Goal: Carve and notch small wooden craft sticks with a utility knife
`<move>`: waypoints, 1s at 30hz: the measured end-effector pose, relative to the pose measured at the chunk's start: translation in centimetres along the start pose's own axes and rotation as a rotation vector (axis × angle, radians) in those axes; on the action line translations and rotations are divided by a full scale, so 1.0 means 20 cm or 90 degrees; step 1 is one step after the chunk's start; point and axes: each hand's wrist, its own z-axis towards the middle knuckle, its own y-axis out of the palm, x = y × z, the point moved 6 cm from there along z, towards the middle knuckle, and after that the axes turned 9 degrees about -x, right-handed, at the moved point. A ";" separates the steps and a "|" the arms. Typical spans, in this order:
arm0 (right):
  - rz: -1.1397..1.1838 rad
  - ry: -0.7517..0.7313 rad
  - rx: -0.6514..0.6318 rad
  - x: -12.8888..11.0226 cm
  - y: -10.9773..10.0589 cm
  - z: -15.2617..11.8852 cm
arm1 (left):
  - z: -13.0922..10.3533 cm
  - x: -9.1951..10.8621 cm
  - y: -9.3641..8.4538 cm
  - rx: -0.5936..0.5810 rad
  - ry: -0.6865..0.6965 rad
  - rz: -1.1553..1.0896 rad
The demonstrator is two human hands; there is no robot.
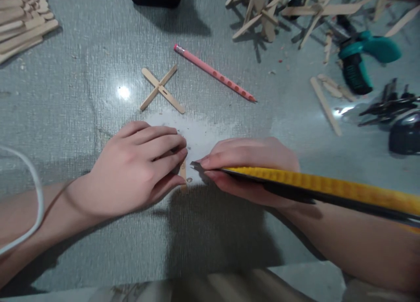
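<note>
Toward the near edge of the worktop (108, 245), left fingers (169, 162) hold a wooden stick (183, 174); right fingers (223, 159) grip a knife (295, 178). Cutting seems in hand, needing careful control.

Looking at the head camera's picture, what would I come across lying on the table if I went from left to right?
The stack of wooden sticks → the crossed sticks → the pink pencil → a loose flat stick → the teal-handled tool → a dark rounded object.
</note>
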 end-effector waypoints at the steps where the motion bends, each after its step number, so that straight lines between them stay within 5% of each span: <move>1: 0.001 -0.006 0.003 0.00 0.00 0.00 | 0.00 0.00 0.00 0.001 0.002 0.005; 30: 0.009 0.035 0.019 0.00 0.00 0.00 | 0.00 -0.03 -0.01 0.002 0.031 -0.025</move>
